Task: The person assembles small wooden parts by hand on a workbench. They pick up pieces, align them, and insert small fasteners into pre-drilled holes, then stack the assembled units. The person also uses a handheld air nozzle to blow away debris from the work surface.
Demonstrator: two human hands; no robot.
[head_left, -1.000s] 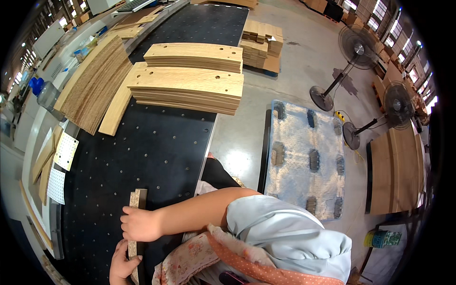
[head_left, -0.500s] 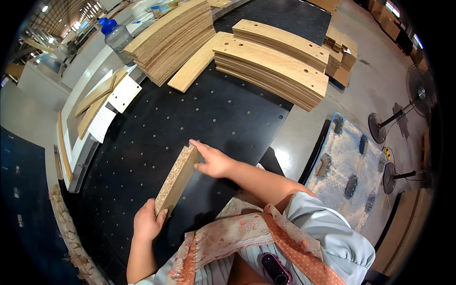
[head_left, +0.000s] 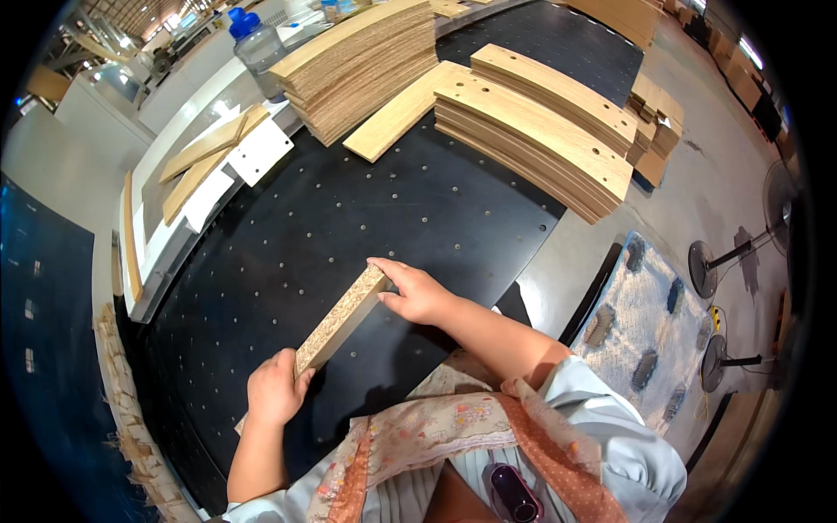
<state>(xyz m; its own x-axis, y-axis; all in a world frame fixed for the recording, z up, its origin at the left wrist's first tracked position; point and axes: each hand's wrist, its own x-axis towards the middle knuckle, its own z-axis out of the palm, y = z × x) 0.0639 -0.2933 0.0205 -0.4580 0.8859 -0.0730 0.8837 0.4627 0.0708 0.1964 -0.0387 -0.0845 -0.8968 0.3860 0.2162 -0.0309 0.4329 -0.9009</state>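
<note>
While clutching a narrow tan particleboard strip (head_left: 339, 319) with left hand (head_left: 275, 389), grips its far end with right hand (head_left: 417, 295).

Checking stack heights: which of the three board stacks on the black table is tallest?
The left stack, beside the blue-capped bottle: its side shows many more layers than the front drilled stack or the rear drilled stack to its right.

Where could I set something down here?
Bare: the black table between the held board and the drilled planks, and leftward toward the white card. Crowded: where those planks, a loose plank and the tall stack bunch together.
</note>
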